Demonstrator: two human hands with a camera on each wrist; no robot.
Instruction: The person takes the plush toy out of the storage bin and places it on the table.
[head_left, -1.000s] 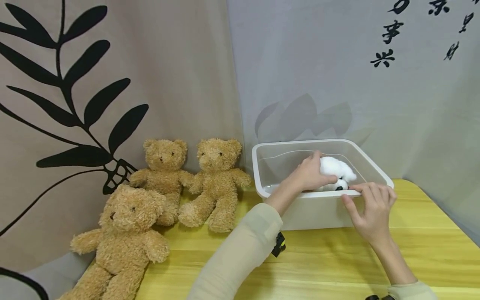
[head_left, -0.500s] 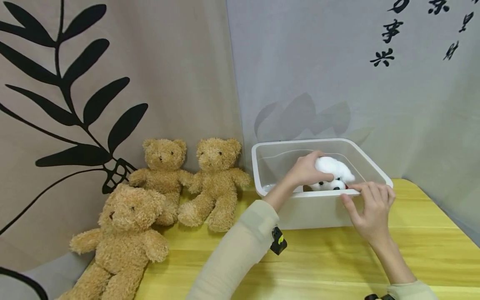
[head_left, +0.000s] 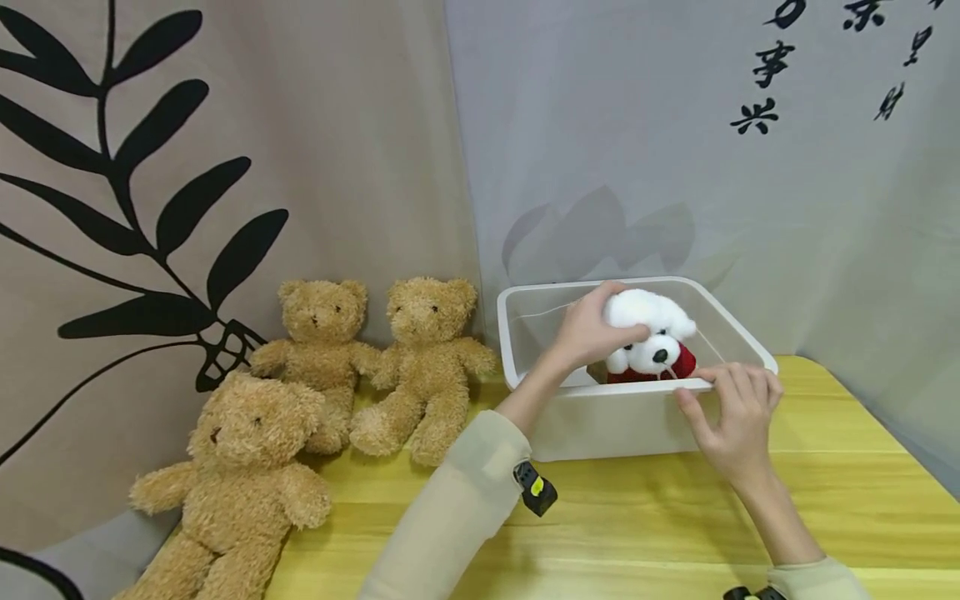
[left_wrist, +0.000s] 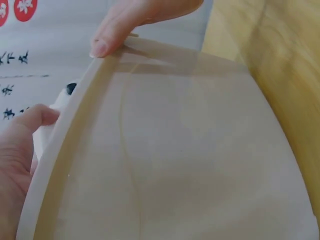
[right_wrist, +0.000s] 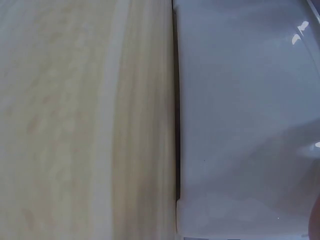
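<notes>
A white plush dog (head_left: 651, 315) with a black nose and a red body sits partly above the front rim inside a pale storage bin (head_left: 618, 425). My left hand (head_left: 596, 329) reaches over that rim and grips the dog's head from the left, thumb across its face. At the bin's front right corner my right hand (head_left: 738, 417) holds the rim, fingers over the top and thumb down the outer wall. The left wrist view shows the left thumb (left_wrist: 40, 116) against the white plush behind the rim. Below the rim, the dog's lower body is hidden.
Two tan teddy bears (head_left: 324, 358) (head_left: 432, 358) sit against the curtain left of the bin. A third teddy bear (head_left: 240, 467) leans nearer, at the front left. The yellow wooden table (head_left: 600, 533) ends at a rounded right edge.
My left hand has lifted the plush dog and drawn it left, so its face and red body now show above the rim. The right hand keeps its hold on the bin.
</notes>
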